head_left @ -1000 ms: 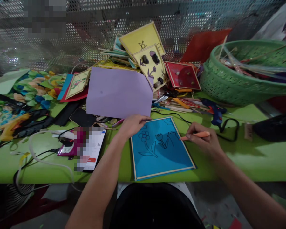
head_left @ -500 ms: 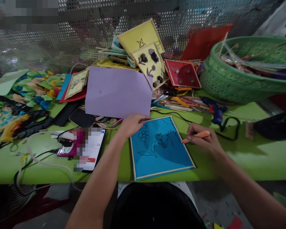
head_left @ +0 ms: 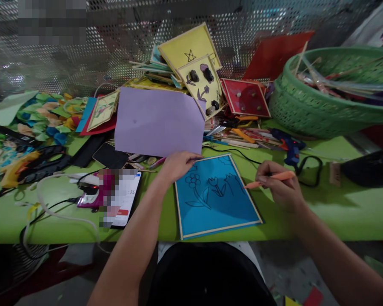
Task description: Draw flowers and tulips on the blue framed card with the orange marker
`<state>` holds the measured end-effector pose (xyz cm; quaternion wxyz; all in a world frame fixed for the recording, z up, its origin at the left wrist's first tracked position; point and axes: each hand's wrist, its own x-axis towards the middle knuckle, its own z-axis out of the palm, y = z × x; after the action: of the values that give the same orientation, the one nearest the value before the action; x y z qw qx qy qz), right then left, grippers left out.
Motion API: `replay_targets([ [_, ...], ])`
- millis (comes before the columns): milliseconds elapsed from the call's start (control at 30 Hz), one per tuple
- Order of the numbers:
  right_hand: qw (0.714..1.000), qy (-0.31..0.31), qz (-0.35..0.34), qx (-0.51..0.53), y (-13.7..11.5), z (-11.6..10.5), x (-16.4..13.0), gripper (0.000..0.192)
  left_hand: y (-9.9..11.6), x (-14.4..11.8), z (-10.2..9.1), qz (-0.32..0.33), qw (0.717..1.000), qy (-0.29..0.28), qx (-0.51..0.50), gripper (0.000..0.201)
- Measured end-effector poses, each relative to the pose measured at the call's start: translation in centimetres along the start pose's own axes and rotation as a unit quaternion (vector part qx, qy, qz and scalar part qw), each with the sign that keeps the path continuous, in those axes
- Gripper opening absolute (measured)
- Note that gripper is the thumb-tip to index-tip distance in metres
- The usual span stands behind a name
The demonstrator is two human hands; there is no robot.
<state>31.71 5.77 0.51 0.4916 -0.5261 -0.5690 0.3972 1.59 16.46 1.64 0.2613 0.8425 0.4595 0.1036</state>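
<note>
On the table in front of me lies a blue card picture [head_left: 223, 208] edged with thin wooden sticks and drawn with dark flower outlines. My left hand [head_left: 179, 165] grips its upper left corner, fingers curled together at the edge. An orange pen [head_left: 279, 176] is pinched in my right hand [head_left: 281, 187]. Its tip points left at the card's right edge, close to a partly drawn line; whether it touches cannot be made out. A purple sheet [head_left: 159, 123] lies just beyond my left hand.
A lit phone [head_left: 124, 199] and cables lie left of my forearm. Behind stand framed pictures [head_left: 199, 85], scissors [head_left: 218, 129] and loose sticks. A blue glue gun [head_left: 289, 144] and green basket [head_left: 332, 114] occupy the right. Paper scraps [head_left: 51, 119] heap at the far left.
My right hand has shifted slightly to the right with the pen, whose tip remains near the card's right edge. My left hand keeps its hold on the corner.
</note>
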Motion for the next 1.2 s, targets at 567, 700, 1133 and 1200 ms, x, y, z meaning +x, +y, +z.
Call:
replay_targets([
  [567, 0.993, -0.017, 0.060, -0.096, -2.0, 1.2, -5.2, 0.017, 0.3, 0.0, -0.1, -0.013, 1.000, -0.010, -0.007, 0.041],
  [700, 0.992, -0.005, 0.051, -0.114, -2.0, 1.9, -6.0, 0.016, 0.3, 0.0, -0.1, -0.012, 1.000, -0.010, -0.006, 0.041],
  [1133, 0.989, 0.004, 0.000, -0.148, -1.6, 2.4, -6.1, 0.010, 0.1, 0.1, 0.1, -0.003, 1.000, -0.004, -0.008, 0.041],
  [1200, 0.987, 0.028, -0.008, -0.160, -1.3, 2.3, -6.3, 0.010, 0.2, 0.0, 0.0, -0.005, 1.000, -0.008, -0.008, 0.041],
])
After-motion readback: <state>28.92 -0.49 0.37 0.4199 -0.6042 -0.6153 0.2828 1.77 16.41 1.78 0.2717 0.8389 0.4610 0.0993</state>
